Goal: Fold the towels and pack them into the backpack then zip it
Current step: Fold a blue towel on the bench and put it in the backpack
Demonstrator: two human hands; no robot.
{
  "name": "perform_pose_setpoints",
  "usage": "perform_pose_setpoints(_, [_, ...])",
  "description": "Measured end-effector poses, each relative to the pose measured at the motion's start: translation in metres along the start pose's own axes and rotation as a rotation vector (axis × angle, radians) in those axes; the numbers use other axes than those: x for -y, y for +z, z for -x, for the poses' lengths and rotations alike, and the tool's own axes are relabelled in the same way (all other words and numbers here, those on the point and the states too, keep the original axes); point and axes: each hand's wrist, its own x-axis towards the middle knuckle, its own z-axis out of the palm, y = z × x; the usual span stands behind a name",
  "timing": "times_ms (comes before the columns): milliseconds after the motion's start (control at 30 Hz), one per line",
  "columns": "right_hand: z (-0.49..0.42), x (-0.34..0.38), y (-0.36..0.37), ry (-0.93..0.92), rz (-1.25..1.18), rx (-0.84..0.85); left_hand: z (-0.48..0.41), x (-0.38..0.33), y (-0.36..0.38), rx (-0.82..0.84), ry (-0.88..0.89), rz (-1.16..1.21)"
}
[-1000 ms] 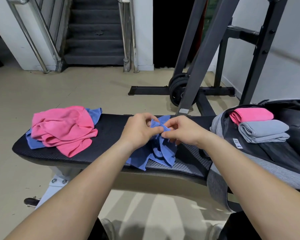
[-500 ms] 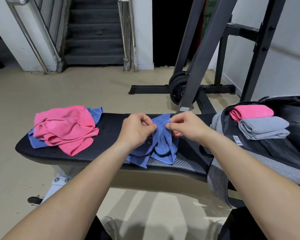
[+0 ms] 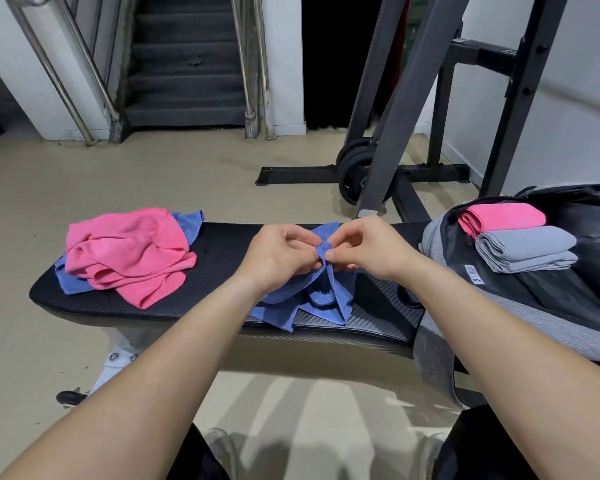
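Only one label in view: a small white tag (image 3: pixel 470 274) sewn to the dark lining of the open gray backpack (image 3: pixel 433 341), its dark print too small to read. Underneath everything, a black padded weight bench (image 3: pixel 222 258) with a ribbed, woven-look surface and a white leg, standing on a beige floor (image 3: pixel 153 174). Beyond, gray stairs (image 3: pixel 184 64) between steel handrails (image 3: pixel 66 74), a dark steel rack (image 3: pixel 406 98) with black weight plates (image 3: pixel 352 174) at its foot, and a white wall (image 3: pixel 568 98) at the right. At mid-bench, a blue towel (image 3: pixel 326 296), crumpled and unfolded. Drapes its lower folds over the pad toward the near edge, with one upper edge lifted. Both hands close together over it, nearly touching: left hand (image 3: pixel 278 254) pinching that raised edge between thumb and fingers, right hand (image 3: pixel 368 247) pinching the same edge just beside it. At the bench's left end, well apart from the hands, a crumpled pink towel (image 3: pixel 125 258) heaped on a second blue towel (image 3: pixel 73 282). At the right end, the backpack lying open. Holds a folded pink towel (image 3: pixel 503 218) and a folded gray towel (image 3: pixel 523 249), side by side and touching, the gray one nearer.
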Motion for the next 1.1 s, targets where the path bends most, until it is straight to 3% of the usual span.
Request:
perform_pose_setpoints(367, [0.003, 0.001, 0.001, -0.061, 0.016, 0.046, -0.002, 0.001, 0.003, -0.07, 0.074, -0.149])
perform_pose_setpoints(533, [0.005, 0.002, -0.005, -0.064, 0.058, 0.047, -0.009, 0.006, -0.008, -0.082, 0.216, -0.607])
perform_pose_setpoints(700, [0.003, 0.008, -0.011, -0.067, 0.026, -0.005, -0.016, 0.013, -0.02, -0.011, 0.235, -0.87])
perform_pose_setpoints(867, [-0.015, 0.029, -0.034, -0.097, 0.015, -0.181, -0.009, 0.008, -0.016, 0.041, 0.281, -0.831])
perform_pose_setpoints(1033, [-0.036, 0.073, -0.048, -0.195, 0.203, -0.218, 0.016, -0.004, 0.007, 0.332, 0.316, -0.686])
perform_pose_setpoints(1100, [-0.039, 0.086, -0.053, -0.232, 0.215, -0.203, 0.021, -0.011, 0.003, 0.35, 0.305, -0.544])
